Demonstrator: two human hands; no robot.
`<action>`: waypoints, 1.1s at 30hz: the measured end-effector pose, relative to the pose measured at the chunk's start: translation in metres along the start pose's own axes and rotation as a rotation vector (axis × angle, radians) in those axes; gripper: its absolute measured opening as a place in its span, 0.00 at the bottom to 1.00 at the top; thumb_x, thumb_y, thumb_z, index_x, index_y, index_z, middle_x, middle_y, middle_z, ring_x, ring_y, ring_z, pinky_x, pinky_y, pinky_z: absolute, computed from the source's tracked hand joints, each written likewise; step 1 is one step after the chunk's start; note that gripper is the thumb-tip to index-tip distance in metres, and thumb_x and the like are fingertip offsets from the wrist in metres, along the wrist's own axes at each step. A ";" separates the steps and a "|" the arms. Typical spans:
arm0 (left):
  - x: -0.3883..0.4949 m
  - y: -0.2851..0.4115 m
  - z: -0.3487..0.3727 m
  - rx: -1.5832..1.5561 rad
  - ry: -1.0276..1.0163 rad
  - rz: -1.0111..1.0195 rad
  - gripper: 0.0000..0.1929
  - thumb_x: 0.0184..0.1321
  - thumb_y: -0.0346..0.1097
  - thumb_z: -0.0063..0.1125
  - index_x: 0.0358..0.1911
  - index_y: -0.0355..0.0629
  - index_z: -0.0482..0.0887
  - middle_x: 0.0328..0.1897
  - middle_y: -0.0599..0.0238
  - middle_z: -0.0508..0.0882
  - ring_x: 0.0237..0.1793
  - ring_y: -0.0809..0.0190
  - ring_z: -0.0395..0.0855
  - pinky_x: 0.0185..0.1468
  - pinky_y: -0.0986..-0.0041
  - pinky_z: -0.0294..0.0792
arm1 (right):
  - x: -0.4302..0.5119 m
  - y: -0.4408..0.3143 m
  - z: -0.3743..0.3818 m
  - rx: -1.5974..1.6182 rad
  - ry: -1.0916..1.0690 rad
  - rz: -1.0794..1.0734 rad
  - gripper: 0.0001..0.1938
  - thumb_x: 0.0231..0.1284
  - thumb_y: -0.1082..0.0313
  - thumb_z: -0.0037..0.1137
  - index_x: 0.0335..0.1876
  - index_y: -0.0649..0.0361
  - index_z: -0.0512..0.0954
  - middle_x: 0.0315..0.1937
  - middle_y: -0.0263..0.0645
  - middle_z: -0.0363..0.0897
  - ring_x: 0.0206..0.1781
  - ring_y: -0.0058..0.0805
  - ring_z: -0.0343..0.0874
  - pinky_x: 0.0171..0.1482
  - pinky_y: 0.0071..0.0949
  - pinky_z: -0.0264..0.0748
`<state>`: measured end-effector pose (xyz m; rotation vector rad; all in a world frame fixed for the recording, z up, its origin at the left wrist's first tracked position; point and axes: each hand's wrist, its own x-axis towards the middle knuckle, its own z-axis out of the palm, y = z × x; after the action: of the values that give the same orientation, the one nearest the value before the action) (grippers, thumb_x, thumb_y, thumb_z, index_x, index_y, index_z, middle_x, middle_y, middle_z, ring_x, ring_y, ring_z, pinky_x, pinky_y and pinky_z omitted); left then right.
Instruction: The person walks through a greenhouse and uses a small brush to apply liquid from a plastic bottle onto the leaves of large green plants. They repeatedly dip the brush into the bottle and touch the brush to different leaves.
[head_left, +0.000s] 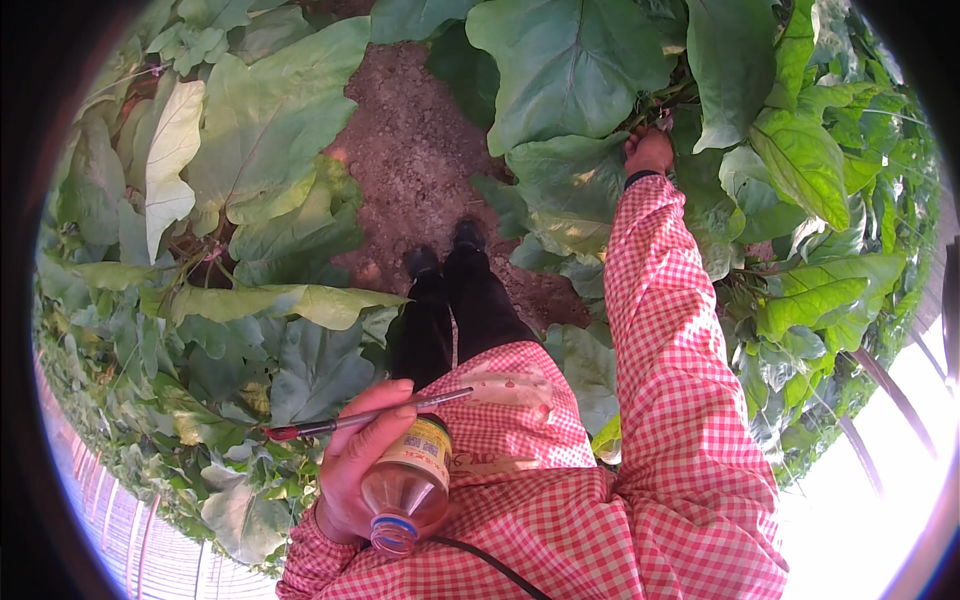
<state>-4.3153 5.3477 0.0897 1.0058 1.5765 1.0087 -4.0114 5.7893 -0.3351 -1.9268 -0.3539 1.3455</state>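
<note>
My left hand (349, 465) is wrapped around a clear plastic bottle (409, 480). The bottle is uncapped, bears a yellow label with writing, and its mouth tilts toward me. Between the fingers of the same hand lies a thin paintbrush (375, 412), its reddish bristles pointing left. On the right side, my right hand (649, 152) reaches in among the stems of an eggplant plant (577, 67), with its fingers curled. A small pinkish flower (664, 120) shows right beside those fingers. Leaves and shadow hide whether they pinch a stalk.
Broad-leaved plants (255, 142) crowd both sides of a bare soil path (409, 127). My dark shoes (468, 234) stand on that soil. Thin strings (892, 115) run through the foliage at right. A dark cord (495, 566) crosses my checked smock (540, 517).
</note>
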 end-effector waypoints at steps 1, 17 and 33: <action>0.000 0.000 0.001 -0.008 0.007 0.000 0.49 0.39 0.45 0.94 0.68 0.31 0.84 0.76 0.37 0.80 0.72 0.40 0.83 0.75 0.54 0.77 | 0.000 0.000 -0.001 -0.015 -0.003 0.013 0.10 0.81 0.65 0.47 0.57 0.49 0.80 0.41 0.35 0.89 0.34 0.29 0.81 0.34 0.32 0.80; 0.000 -0.003 0.004 0.063 -0.086 0.063 0.58 0.36 0.48 0.97 0.75 0.37 0.77 0.79 0.36 0.73 0.72 0.39 0.82 0.75 0.50 0.75 | -0.016 0.001 -0.012 0.262 -0.121 0.001 0.08 0.80 0.61 0.61 0.55 0.52 0.83 0.40 0.27 0.88 0.33 0.23 0.79 0.37 0.29 0.78; 0.002 0.001 0.013 0.048 -0.120 0.041 0.58 0.35 0.46 0.97 0.75 0.38 0.78 0.79 0.38 0.73 0.74 0.40 0.80 0.77 0.49 0.73 | 0.008 0.002 -0.009 0.569 -0.199 0.086 0.08 0.85 0.58 0.61 0.49 0.51 0.83 0.37 0.30 0.88 0.32 0.24 0.80 0.35 0.30 0.78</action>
<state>-4.3029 5.3514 0.0877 1.1150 1.4922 0.9246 -4.0010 5.7891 -0.3401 -1.3535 0.0254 1.5020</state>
